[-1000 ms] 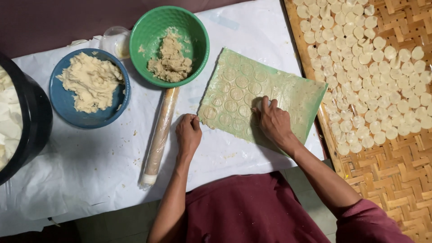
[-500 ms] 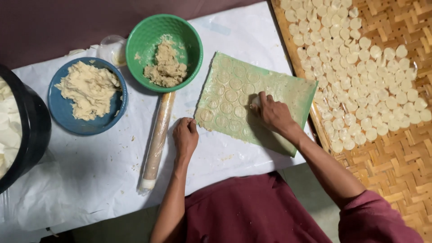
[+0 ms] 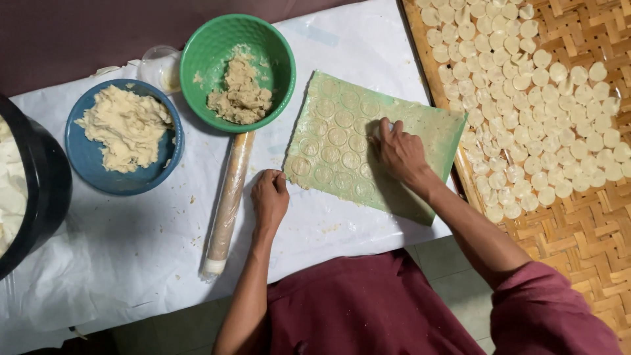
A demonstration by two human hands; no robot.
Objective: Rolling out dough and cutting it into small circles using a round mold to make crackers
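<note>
Single head-worn view, looking almost straight down from above the person's lap onto a table covered with a white sheet (image 3: 118,263). Close range: forearms enter from the bottom edge, maroon clothing fills the lower middle. Far table edge runs along the top of the frame, tilted slightly up to the right. Left edge cuts off a black container (image 3: 39,190); right edge cuts off a woven bamboo tray (image 3: 591,230). Both hands sit near frame centre. No second view, so no shared area to record.

Right hand (image 3: 399,152) on green dough sheet (image 3: 342,141)
</note>
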